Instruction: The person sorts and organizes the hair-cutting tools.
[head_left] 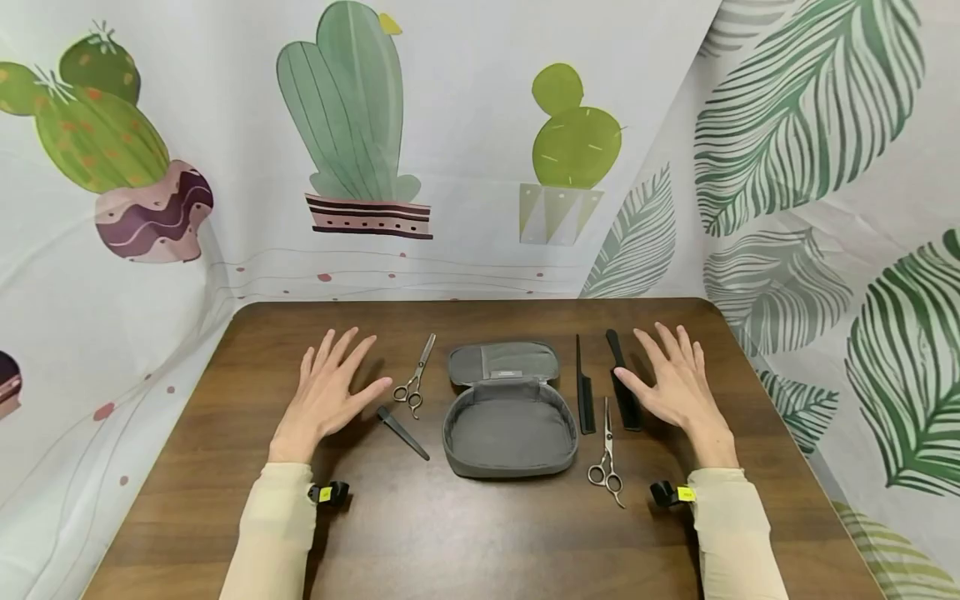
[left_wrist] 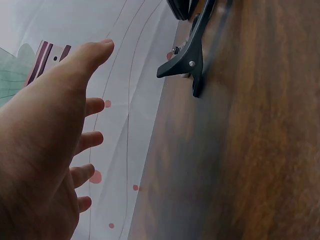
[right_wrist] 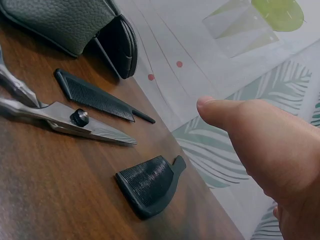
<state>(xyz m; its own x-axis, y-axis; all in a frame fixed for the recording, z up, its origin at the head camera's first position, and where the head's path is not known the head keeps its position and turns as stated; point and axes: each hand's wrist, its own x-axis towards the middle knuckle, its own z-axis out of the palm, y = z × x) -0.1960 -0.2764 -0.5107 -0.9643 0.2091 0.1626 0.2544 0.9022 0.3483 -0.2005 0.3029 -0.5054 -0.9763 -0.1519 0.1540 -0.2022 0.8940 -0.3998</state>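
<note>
Left hand (head_left: 324,398), right hand (head_left: 678,387) raised, fingers spread, flanking case (head_left: 510,467).

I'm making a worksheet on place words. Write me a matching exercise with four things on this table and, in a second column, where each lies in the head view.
Things
1. Gray case
2. Dark clip
3. Narrow comb
4. Broad comb

Places
A. Farthest right of the four
B. Left of the case
C. Just right of the case, with another comb farther right
D. Between the clip and the two combs, lying open

Right pairs
1-D, 2-B, 3-C, 4-A
</note>
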